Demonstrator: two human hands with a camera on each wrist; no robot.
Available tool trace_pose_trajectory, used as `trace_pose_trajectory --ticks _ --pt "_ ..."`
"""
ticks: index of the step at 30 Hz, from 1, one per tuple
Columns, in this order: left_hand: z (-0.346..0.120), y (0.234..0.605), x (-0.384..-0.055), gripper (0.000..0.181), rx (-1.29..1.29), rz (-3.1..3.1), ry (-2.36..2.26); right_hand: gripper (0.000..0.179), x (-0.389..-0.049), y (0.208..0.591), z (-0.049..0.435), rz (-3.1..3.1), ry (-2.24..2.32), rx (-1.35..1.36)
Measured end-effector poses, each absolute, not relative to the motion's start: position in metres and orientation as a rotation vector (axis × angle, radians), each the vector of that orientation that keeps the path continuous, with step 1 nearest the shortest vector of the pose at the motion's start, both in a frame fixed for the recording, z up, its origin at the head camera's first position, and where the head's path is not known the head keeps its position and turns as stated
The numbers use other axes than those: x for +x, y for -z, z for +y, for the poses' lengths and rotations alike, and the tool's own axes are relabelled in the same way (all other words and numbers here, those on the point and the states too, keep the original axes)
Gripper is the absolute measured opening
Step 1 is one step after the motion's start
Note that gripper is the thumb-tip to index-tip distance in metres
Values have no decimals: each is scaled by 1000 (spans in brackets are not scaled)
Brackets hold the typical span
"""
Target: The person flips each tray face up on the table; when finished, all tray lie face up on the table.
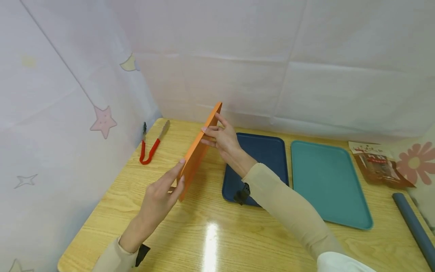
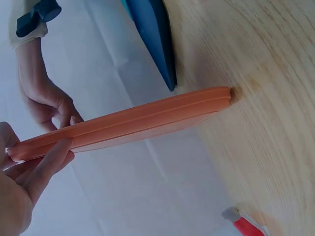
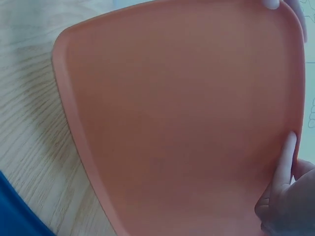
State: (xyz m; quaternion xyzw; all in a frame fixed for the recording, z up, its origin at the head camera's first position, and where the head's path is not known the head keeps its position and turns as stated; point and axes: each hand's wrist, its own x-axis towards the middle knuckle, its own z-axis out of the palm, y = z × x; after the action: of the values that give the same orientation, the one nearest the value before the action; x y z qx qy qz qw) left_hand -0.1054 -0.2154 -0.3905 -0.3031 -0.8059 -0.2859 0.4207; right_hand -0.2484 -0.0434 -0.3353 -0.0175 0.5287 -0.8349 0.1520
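An orange tray [image 1: 197,151] stands tilted on its edge above the wooden table, its lower edge at the tabletop. My left hand [image 1: 161,194] pinches its near end between thumb and fingers, as the left wrist view shows with the tray's rim [image 2: 147,118]. At the upper edge, my right hand [image 1: 224,139] grips the rim with thumb and fingers. In the right wrist view the tray's flat inner face [image 3: 182,118] fills most of the picture, with the right hand [image 3: 288,201] at its side.
Red-handled tongs [image 1: 149,151] lie left of the orange tray. To the right are a dark blue tray [image 1: 265,151], partly behind my right arm, a teal tray [image 1: 326,181], a brown food packet [image 1: 378,164] and a dark grey roll [image 1: 414,226]. Fabric walls [image 1: 238,56] stand behind and left.
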Motion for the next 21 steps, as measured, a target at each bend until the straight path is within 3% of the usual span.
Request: trace_pose_trajectory --ticks 7,14,18,21 --pt "-218 388 -104 35 -678 -2022 688 52 -252 365 -39 1612 2311 -87" --pt "-223 390 -99 37 -598 -2027 768 59 -256 429 -36 1801 1876 21" --pt "-229 386 -95 56 -464 -2031 916 65 -251 442 -37 1762 1749 9" --pt "-234 384 -95 56 -351 -2034 1067 67 -248 442 -38 1737 1742 3"
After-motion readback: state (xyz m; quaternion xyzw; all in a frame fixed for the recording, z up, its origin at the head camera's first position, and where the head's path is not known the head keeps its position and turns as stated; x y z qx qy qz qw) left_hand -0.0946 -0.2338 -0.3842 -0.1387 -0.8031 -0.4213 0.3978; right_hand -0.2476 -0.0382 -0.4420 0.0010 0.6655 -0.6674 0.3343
